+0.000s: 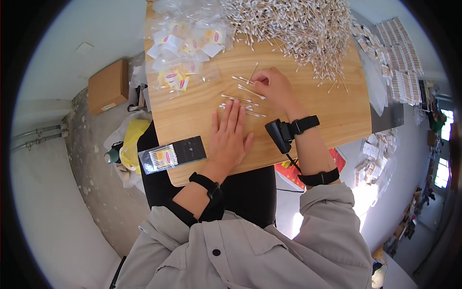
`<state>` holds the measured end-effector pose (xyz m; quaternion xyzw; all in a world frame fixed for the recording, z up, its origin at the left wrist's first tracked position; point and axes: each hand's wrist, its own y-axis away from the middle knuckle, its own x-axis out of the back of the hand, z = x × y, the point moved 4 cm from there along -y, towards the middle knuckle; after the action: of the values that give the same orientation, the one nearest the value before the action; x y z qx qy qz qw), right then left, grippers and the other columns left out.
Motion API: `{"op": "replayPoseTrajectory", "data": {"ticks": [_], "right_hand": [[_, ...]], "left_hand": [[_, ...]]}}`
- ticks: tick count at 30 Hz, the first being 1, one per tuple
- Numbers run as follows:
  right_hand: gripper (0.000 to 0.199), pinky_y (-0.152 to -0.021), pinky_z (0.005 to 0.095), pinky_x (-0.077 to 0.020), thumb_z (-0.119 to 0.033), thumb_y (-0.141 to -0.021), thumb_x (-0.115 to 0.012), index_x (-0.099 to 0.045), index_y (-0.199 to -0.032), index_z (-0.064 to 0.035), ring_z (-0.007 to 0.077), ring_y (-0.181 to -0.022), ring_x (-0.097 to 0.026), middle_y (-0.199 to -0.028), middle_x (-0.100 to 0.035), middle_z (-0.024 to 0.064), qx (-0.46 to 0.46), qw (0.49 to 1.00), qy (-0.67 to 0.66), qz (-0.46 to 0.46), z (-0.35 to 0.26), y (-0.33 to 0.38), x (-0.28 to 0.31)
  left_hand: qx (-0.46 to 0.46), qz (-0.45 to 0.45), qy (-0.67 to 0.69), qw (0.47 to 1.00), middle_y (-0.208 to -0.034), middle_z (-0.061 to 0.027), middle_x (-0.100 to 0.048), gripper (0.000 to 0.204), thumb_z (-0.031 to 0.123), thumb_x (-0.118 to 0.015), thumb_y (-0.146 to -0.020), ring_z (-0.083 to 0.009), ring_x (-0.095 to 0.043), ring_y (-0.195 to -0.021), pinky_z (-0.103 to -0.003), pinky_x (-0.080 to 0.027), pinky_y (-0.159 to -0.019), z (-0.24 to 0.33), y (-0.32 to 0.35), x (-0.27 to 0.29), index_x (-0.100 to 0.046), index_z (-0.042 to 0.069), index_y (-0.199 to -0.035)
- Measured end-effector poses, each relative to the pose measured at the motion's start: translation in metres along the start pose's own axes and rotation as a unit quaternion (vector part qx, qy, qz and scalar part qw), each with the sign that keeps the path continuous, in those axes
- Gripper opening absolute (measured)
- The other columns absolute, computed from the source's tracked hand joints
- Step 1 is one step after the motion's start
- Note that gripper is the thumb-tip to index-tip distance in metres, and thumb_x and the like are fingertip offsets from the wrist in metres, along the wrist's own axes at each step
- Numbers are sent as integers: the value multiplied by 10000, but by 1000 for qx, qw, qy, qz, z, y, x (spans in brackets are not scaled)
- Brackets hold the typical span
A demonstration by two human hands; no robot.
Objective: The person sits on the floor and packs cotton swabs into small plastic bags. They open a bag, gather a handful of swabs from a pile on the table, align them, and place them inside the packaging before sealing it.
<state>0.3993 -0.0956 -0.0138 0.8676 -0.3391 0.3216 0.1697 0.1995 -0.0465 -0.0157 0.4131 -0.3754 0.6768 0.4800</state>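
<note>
Several cotton swabs [251, 90] lie loosely grouped on the wooden table [327, 120] between my hands. My left hand [228, 135] rests flat, fingers stretched out, its fingertips pressing on a few of these swabs; parts of them are hidden beneath. With thumb and fingers pinched together, my right hand [273, 86] has hold of a cotton swab at the far end of the group. Another swab [253, 71] slants across beside its fingertips. How many swabs the pinch holds cannot be made out.
A large heap of cotton swabs [298, 33] covers the table's far right. Clear plastic bags with printed cards [178, 77] lie far left. A filled swab pack [163, 157] sits on a black pad [190, 150] at the near left edge. Stacked packs [399, 58] stand beyond the right side.
</note>
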Motion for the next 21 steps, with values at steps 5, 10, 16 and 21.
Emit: {"op": "replayPoseTrajectory", "data": {"ticks": [5, 10, 16, 21], "right_hand": [[114, -717, 388, -519, -104, -761, -707, -707, -875, -104, 290, -791, -616, -949, -556, 96, 74, 988, 77, 113, 1, -15, 4], [113, -734, 350, -523, -115, -791, -700, -709, -903, -105, 249, -814, -629, -935, -556, 87, 107, 988, 84, 73, 12, -28, 10], [147, -742, 311, -528, -176, -838, -706, -715, -954, -85, 184, -835, -648, -924, -662, 72, -34, 996, 9, 77, 31, -33, 13], [115, -726, 343, -532, -159, -808, -699, -716, -900, -93, 234, -784, -658, -859, -650, 91, 49, 994, 4, 98, 9, -38, -3]], "left_hand": [[-1, -5, -1, 1000, -1575, -149, -260, 733, 362, -588, -896, -292, -197, -1479, -521, -166, -1180, 1, 0, -1, -327, -1, -1476], [3, -6, 4, 1000, -1575, -146, -260, 739, 363, -591, -895, -290, -198, -1478, -518, -163, -1182, 1, 1, -1, -319, 4, -1482], [4, -5, 10, 1000, -1572, -147, -265, 737, 356, -597, -893, -293, -204, -1475, -515, -166, -1181, 2, 0, 1, -321, 9, -1482], [-4, 2, 10, 1000, -1565, -152, -278, 732, 351, -603, -891, -299, -215, -1471, -515, -173, -1179, 1, 0, 2, -332, 5, -1475]]}}
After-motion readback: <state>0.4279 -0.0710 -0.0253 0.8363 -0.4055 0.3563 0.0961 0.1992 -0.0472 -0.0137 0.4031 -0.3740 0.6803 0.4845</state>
